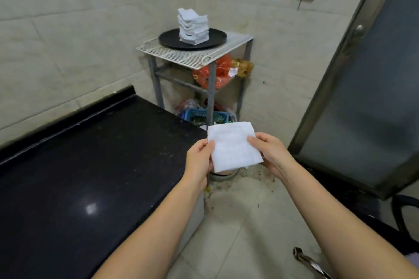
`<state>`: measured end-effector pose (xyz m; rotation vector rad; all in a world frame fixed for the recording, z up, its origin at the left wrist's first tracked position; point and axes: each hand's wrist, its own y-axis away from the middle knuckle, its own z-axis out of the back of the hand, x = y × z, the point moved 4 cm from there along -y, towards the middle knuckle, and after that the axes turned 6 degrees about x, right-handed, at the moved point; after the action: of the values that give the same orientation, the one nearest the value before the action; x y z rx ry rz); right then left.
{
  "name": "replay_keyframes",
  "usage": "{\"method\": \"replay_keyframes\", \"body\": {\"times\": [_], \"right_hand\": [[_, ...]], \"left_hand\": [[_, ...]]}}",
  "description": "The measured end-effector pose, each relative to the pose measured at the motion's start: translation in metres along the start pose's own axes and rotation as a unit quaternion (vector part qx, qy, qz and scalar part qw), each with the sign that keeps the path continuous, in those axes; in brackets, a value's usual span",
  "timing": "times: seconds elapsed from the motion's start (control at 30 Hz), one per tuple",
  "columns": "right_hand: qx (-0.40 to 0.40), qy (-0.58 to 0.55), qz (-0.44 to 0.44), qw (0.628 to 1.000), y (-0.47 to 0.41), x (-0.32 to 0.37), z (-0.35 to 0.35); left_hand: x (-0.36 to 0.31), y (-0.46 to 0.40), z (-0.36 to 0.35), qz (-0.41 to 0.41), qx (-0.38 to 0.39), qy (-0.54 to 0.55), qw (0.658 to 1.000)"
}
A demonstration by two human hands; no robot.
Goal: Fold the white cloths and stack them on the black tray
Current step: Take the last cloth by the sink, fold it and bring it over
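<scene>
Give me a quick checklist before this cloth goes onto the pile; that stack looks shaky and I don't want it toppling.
1. Folded cloth held securely: ok, the left hand and the right hand each pinch a side.
2. Cloth folded compactly: ok, a neat rectangle; the underside is hidden.
3. Black tray seated on the wire rack: ok, it lies flat on the rack top.
4. Stack of folded cloths straight: not ok, its layers are offset and uneven.
5. Room on top of the stack: cannot tell, the top surface is barely visible.
6. Path to the tray free: ok, nothing stands between.
</scene>
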<state>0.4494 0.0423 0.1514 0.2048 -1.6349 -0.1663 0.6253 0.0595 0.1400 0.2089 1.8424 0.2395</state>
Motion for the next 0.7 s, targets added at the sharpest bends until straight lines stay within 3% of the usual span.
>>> {"method": "replay_keyframes", "body": {"times": [0.37,0.7], "right_hand": [[0.029,0.013,0.055,0.998,-0.173,0.070,0.046],[0.056,0.004,0.095,0.994,-0.363,0.182,0.058]], "left_hand": [[-0.062,-0.165,-0.064,-0.106,-0.050,-0.041,0.992],[-0.182,-0.340,-0.110,-0.174,-0.057,-0.049,0.982]]}}
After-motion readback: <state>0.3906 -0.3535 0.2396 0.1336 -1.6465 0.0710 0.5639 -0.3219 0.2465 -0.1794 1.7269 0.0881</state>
